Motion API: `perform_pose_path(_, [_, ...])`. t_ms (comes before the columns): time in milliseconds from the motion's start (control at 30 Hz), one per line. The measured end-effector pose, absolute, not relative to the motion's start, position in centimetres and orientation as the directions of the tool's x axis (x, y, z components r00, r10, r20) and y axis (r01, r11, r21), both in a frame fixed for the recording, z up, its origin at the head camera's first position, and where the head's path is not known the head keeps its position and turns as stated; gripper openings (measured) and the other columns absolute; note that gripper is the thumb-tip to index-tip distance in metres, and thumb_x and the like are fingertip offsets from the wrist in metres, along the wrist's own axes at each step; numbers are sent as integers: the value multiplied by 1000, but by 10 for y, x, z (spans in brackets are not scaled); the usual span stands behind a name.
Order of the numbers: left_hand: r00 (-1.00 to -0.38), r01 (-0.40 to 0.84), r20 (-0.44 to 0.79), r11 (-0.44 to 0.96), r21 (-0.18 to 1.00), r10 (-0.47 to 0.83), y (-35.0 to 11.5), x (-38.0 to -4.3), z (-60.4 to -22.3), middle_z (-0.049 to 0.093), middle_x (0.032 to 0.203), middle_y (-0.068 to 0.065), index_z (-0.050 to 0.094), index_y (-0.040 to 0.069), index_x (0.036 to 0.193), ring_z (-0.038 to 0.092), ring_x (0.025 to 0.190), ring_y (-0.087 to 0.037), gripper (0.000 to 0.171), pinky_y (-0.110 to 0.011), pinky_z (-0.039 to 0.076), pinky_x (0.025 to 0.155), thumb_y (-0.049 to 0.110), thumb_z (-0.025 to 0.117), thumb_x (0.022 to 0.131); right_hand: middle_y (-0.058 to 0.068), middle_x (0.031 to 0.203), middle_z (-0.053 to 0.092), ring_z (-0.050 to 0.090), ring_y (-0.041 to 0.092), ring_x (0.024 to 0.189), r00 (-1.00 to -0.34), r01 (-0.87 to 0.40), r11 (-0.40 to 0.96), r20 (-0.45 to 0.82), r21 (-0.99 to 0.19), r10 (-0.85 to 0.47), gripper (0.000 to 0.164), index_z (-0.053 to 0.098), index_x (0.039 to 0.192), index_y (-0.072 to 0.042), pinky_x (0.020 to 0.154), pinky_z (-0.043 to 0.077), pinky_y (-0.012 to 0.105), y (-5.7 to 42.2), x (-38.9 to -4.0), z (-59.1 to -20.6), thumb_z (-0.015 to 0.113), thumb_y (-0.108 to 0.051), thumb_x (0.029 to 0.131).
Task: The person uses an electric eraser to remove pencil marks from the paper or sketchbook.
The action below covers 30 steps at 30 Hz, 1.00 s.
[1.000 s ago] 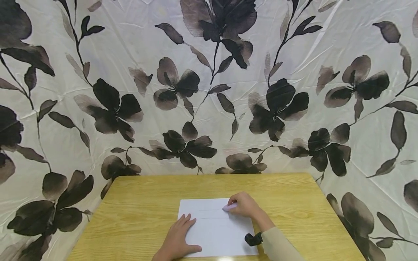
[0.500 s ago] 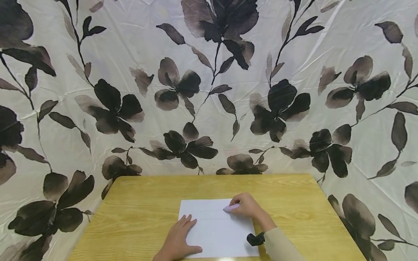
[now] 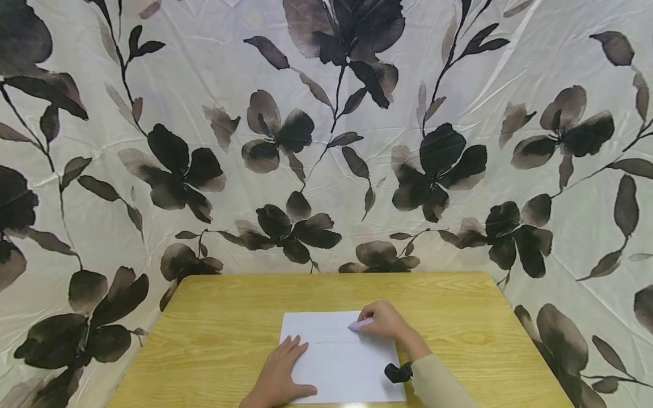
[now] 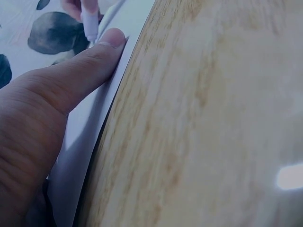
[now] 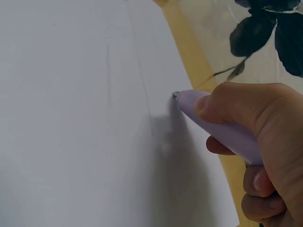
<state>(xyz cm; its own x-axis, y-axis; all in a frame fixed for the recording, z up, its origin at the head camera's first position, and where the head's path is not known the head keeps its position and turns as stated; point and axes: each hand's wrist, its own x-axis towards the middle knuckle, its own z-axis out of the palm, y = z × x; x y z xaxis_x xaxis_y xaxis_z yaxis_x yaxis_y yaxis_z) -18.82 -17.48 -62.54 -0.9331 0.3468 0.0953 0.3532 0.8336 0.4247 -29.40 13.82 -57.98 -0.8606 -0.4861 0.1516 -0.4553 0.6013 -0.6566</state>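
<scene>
A sheet of white paper (image 3: 347,362) lies on the table, with a few thin lines (image 5: 144,85) across its upper part. My left hand (image 3: 278,371) rests flat with fingers spread on the paper's left side; its thumb (image 4: 94,61) lies along the near edge in the left wrist view. Near the top right of the sheet, my right hand (image 3: 382,321) grips a thick lavender pen-shaped tool (image 5: 222,132) between thumb and fingers. Its small metal tip (image 5: 175,94) points left, close over the paper beyond the end of the longest line.
The yellow wood-grain table (image 3: 224,317) extends around the sheet. Behind it hangs a white cloth (image 3: 367,238) with dark flowers. A black device (image 3: 398,373) sits at my right wrist, over the paper's right edge.
</scene>
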Motion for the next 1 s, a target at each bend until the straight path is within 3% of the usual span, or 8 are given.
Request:
perform_pose_path(567, [-933, 354, 104, 818, 454, 346, -175, -187, -625, 43, 148, -15, 53, 12, 138, 30, 138, -40, 104, -61, 26, 108, 80, 67, 62, -13, 79, 67, 56, 6, 71, -850, -461, 587, 142, -666, -507, 12, 75, 82, -17, 64, 48, 24, 130, -294, -578, 82, -16, 73])
perform_pose_path(733, [-937, 341, 91, 830, 442, 336, -175, -188, -625, 43, 148, -14, 53, 12, 139, 30, 138, -40, 106, -61, 26, 108, 82, 65, 61, -13, 79, 65, 55, 7, 72, -869, -443, 632, 131, -636, -477, 12, 74, 81, -18, 66, 48, 26, 132, -295, -577, 84, -18, 73])
perform_pose_path(1000, [-934, 350, 92, 825, 444, 346, -175, -186, -627, 42, 148, -15, 52, 12, 139, 30, 138, -41, 106, -63, 25, 107, 83, 64, 61, -14, 78, 65, 54, 7, 72, -838, -474, 594, 127, -650, -530, 12, 75, 82, -18, 68, 47, 25, 125, -296, -577, 83, -26, 77])
